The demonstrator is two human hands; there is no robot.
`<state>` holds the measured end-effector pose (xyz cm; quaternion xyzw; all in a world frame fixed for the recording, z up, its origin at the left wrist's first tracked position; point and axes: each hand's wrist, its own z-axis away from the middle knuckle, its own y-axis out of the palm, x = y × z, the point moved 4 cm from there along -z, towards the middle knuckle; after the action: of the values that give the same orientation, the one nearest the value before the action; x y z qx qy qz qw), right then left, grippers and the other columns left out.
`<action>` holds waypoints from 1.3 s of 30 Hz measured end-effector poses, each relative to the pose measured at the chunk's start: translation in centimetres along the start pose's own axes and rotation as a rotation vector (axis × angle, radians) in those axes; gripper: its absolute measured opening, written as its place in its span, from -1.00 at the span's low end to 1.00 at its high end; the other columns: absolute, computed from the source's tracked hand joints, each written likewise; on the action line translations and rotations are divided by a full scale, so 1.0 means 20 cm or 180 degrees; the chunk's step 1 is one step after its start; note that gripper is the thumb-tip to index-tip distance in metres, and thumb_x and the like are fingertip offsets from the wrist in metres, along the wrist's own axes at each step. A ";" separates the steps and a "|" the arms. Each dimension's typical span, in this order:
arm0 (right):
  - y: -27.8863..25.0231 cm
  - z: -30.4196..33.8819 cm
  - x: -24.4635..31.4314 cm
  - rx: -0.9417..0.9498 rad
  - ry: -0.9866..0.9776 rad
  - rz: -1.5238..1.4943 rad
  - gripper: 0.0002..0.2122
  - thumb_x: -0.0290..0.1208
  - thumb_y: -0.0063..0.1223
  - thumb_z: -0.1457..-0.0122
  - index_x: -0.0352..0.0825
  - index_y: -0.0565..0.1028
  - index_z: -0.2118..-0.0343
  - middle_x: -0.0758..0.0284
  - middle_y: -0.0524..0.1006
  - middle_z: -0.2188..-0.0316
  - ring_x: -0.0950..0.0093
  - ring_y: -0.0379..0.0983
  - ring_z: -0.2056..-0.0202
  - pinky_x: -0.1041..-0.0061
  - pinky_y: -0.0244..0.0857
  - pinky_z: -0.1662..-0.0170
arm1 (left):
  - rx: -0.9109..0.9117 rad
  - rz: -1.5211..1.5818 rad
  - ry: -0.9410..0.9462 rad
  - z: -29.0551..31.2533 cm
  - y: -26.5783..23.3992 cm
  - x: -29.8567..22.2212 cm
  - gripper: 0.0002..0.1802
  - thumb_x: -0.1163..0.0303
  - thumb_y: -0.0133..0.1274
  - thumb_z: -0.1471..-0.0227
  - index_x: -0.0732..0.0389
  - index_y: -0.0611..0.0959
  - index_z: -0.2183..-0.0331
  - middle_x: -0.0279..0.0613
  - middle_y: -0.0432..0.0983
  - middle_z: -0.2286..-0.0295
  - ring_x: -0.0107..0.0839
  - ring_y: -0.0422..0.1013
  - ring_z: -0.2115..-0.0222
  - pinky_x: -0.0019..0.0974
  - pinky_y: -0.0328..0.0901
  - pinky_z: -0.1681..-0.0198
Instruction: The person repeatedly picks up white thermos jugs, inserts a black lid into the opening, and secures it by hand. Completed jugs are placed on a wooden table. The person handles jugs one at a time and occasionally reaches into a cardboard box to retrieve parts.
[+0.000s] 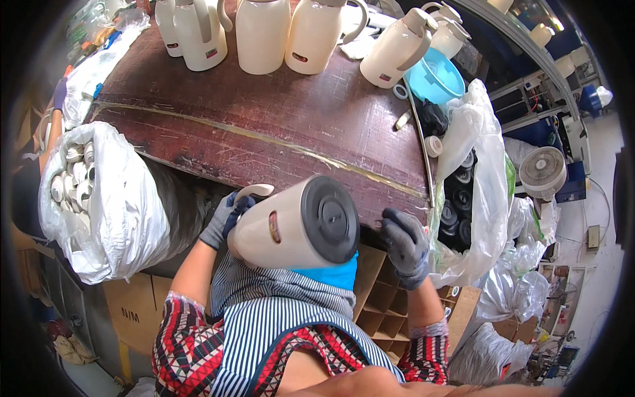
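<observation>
A cream vacuum jug (pixel 270 228) lies tilted in front of me, its round black base (pixel 331 219) turned up and to the right. My left hand (pixel 228 217), in a grey and dark glove, is closed around the jug's other end beside its curved handle (pixel 256 190). Just right of the base, apart from it, hovers my gloved right hand (pixel 405 248). Its fingers are loosely bent, and I see nothing clearly held in them. The jug's top end is partly hidden by my left hand.
Several cream jugs (pixel 263 36) stand along the far side of the brown table (pixel 297 109). A light-blue basin (pixel 434 76) is at far right. White parts fill a sack (pixel 126 205) at left; black parts fill a plastic bag (pixel 473 112) at right. A divided carton (pixel 380 298) sits below.
</observation>
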<state>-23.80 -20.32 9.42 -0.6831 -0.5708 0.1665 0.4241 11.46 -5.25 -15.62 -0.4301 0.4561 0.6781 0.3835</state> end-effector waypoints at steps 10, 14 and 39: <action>-0.08 -0.23 0.40 0.1122 -0.0867 0.0085 -0.67 -0.38 0.29 0.08 -0.18 0.64 0.16 0.28 0.62 0.13 0.34 0.61 0.17 0.37 0.55 0.29 | 0.0247 0.0250 0.0103 0.02 0.08 -0.12 -0.51 -0.01 0.27 -0.16 0.23 0.65 0.13 -0.37 0.60 0.30 -0.61 0.45 0.34 -0.44 0.39 0.23; -0.06 -0.25 0.38 0.1480 -0.0854 -0.0180 -0.61 -0.42 0.29 0.08 -0.24 0.61 0.10 0.25 0.62 0.14 0.29 0.61 0.22 0.35 0.53 0.26 | 0.0246 0.0487 0.0076 0.02 0.06 -0.11 -0.67 0.19 0.29 -0.18 0.20 0.63 0.16 -0.39 0.56 0.35 -0.60 0.45 0.36 -0.47 0.39 0.24; 0.38 0.17 0.01 -0.0852 0.2956 -0.2768 -0.91 -0.51 0.15 -0.34 -0.34 0.50 0.15 0.39 0.58 0.28 0.60 0.48 0.26 0.58 0.39 0.14 | -0.0512 -0.6274 0.3740 0.23 0.21 -1.88 -0.55 0.01 0.09 0.02 0.07 0.66 0.15 -0.24 0.45 0.41 -0.21 0.45 0.38 -0.14 0.35 0.32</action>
<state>-21.30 -18.77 1.75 -0.4376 -0.5683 -0.4056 0.5666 19.24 -6.91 21.73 -0.8731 -0.0145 -0.1945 0.4469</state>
